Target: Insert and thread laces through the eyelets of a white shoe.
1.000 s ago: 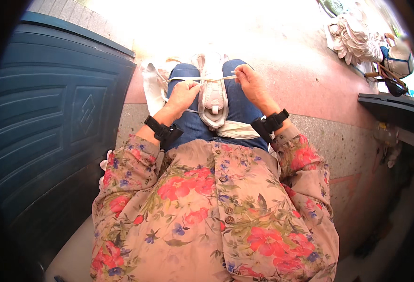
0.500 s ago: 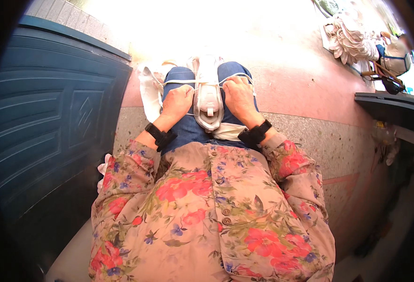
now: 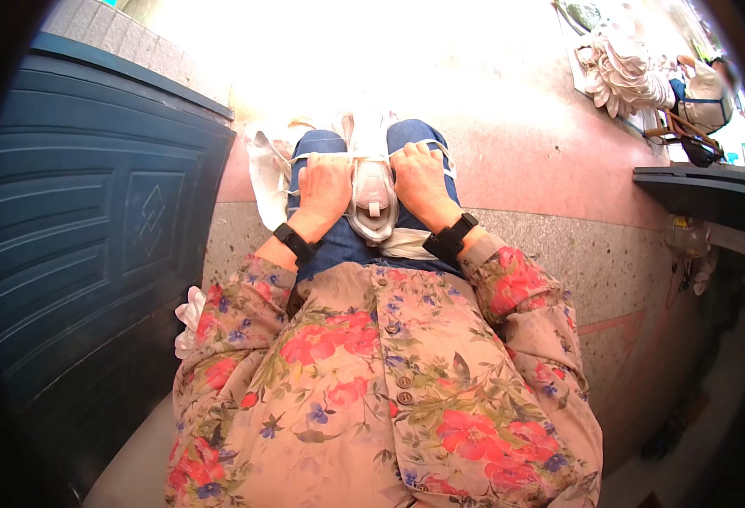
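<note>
A pale pink and white sneaker (image 3: 374, 188) lies between my thighs, its heel tab toward me and its toe end washed out by glare. White shoelace (image 3: 367, 156) stretches across its upper part to either side. My left hand (image 3: 325, 184) is closed on the lace over the left thigh, and the lace trails from it past the knee. On the other side, my right hand (image 3: 421, 178) pinches the lace close to the shoe, with a loop of it hanging around the right knee. The fingertips of both hands are partly hidden.
A dark blue panelled door (image 3: 93, 195) stands close on the left. Whitish material (image 3: 268, 182) lies beside my left knee, and a pale strip (image 3: 410, 244) by my right thigh. A heap of pale shoe pieces (image 3: 622, 72) sits far right, near a dark ledge (image 3: 694, 196).
Both hands have shifted slightly; the left has moved inward and its fingers now curl farther over the lace. The lace still spans the shoe between them.
</note>
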The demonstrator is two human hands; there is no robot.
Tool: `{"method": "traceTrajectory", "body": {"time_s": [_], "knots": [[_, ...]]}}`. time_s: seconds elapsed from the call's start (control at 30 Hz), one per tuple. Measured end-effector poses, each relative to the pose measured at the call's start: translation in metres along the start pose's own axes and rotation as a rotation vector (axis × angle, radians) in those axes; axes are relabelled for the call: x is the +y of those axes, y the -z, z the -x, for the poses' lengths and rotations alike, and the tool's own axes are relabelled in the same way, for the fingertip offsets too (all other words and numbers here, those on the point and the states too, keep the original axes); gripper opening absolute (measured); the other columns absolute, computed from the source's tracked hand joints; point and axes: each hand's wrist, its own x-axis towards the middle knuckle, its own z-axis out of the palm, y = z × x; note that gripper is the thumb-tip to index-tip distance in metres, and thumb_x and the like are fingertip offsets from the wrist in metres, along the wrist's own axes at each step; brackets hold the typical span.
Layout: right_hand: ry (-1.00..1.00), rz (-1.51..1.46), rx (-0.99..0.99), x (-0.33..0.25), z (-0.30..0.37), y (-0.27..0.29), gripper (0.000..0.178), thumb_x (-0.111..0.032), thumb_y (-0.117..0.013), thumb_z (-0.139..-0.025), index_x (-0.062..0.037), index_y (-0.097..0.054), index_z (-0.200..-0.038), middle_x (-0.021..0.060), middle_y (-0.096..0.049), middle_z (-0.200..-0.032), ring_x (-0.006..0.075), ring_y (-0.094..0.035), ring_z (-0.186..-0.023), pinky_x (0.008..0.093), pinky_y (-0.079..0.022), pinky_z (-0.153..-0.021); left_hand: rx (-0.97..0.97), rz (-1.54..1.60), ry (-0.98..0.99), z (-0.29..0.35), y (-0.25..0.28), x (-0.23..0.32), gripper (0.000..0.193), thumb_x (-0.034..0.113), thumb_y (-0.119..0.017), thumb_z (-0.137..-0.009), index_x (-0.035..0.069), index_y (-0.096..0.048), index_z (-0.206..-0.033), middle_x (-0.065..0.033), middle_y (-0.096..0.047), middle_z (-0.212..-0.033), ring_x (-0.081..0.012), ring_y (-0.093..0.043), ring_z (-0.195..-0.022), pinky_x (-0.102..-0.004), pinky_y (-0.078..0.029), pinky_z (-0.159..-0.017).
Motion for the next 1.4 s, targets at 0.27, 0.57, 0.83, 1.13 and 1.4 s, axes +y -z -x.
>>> {"method": "traceTrajectory", "body": {"time_s": [0.27,0.57,0.83,1.13,1.4], "knots": [[-0.022,-0.098,-0.083,-0.002,-0.005,-0.006,0.011,-0.014,-0.051,-0.074,-0.0094,-0.059,-0.071,0.0055,-0.057,-0.075,0.0242,-0.052,-0.082,0.0397,-0.036,-0.066,-0.026,-0.029,0.031,0.008,0.005,0.006,0.019,0.024,-0.057,-0.076,0.006,-0.06,-0.076,-0.0098,-0.06,-0.077,-0.0284,-0.051,-0.082,-0.0405,-0.04,-0.067],[-0.021,0.01,-0.014,0.002,-0.002,0.007,0.01,-0.012,-0.052,-0.074,-0.0056,-0.06,-0.071,0.0137,-0.056,-0.073,0.0292,-0.051,-0.078,0.0424,-0.039,-0.064,0.147,-0.264,-0.285,0.0,0.008,0.014,0.008,0.014,-0.056,-0.066,0.009,-0.06,-0.072,-0.0037,-0.055,-0.081,-0.0226,-0.046,-0.086,-0.0376,-0.036,-0.067],[-0.099,-0.251,0.004,-0.001,-0.004,-0.004,0.005,-0.004,-0.051,-0.07,-0.0021,-0.054,-0.074,0.0153,-0.057,-0.074,0.0325,-0.053,-0.073,0.0413,-0.043,-0.065,0.035,-0.381,-0.48,-0.02,0.001,0.004,0.002,0.01,-0.057,-0.065,0.009,-0.057,-0.063,-0.0036,-0.051,-0.073,-0.0212,-0.047,-0.08,-0.0339,-0.036,-0.065],[0.069,-0.085,-0.098,0.003,-0.006,0.0,0.007,-0.006,-0.053,-0.068,-0.0048,-0.06,-0.071,0.0099,-0.059,-0.074,0.026,-0.056,-0.078,0.0375,-0.044,-0.065,-0.252,1.378,0.168,-0.046,0.079,0.01,0.016,0.017,-0.058,-0.084,0.005,-0.058,-0.094,0.0001,-0.056,-0.069,-0.0081,-0.051,-0.065,-0.0248,-0.043,-0.062],[0.297,0.265,-0.164,0.005,-0.018,0.012,0.008,-0.013,-0.055,-0.068,-0.0111,-0.063,-0.07,0.0027,-0.055,-0.083,0.0193,-0.05,-0.086,0.0337,-0.038,-0.068,-0.056,0.464,-0.109,-0.011,-0.002,0.0,0.019,0.019,-0.056,-0.079,0.003,-0.06,-0.089,-0.013,-0.059,-0.065,-0.0271,-0.058,-0.058,-0.0357,-0.046,-0.057]]}}
